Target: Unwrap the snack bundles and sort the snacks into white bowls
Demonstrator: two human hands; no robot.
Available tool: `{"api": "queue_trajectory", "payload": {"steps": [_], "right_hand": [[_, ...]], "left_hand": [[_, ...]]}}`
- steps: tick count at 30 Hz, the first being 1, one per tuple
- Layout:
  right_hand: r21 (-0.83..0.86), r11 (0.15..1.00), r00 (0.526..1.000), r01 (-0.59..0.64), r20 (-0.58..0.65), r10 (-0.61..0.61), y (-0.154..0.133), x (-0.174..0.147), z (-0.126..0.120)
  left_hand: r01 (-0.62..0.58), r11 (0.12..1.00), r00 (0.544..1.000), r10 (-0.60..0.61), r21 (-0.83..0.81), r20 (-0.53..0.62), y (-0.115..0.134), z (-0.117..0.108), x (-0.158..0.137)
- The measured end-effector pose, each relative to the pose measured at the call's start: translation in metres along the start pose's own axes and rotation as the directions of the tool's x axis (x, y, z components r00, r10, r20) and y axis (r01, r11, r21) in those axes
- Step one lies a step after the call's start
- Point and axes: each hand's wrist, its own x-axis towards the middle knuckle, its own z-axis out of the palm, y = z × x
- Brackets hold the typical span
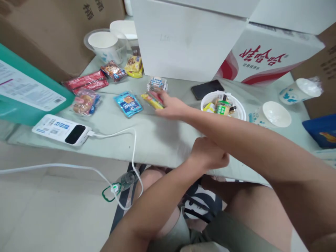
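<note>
Bare thighs (pixel 262 213) closest to us, by the near edge of a pale worktop (pixel 154 145). Left hand (pixel 208 154) is at that edge, fingers curled into a fist, nothing visible in it; can't see inside. Right hand (pixel 170 106) is farther out and to the left, right forearm (pixel 236 136) passing on the far side of the left hand. Right fingers are pinched narrow on the right-hand end of a yellow packet (pixel 152 101), some red showing beside it; can't tell if it's off the surface. Key relation: packet sticks out left of those fingers, long axis slanting far-left to near-right. Right hand is clearly the nearer one. Blue packet (pixel 128 104) lies just left of it, pale packet (pixel 157 83) just beyond. White bowl (pixel 239 111) with wrapped snacks (pixel 223 106) is well right of the right fingers, its near side hidden by the forearm. Black phone (pixel 206 89) lies just beyond the bowl, slightly left.
</note>
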Motion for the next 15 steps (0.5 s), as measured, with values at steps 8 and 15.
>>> {"api": "queue_trajectory", "payload": {"steps": [8, 15], "right_hand": [[0.878, 0.434, 0.955, 0.201, -0.275, 0.115, 0.082, -0.18, -0.049], [0.905, 0.398, 0.912, 0.152, -0.284, 0.296, 0.177, -0.282, 0.01]], "left_hand": [[-0.062, 0.954, 0.997, 0.074, -0.294, 0.03, 0.004, 0.004, 0.002], [0.126, 0.344, 0.992, -0.024, -0.931, 0.125, 0.009, 0.03, 0.017]]}}
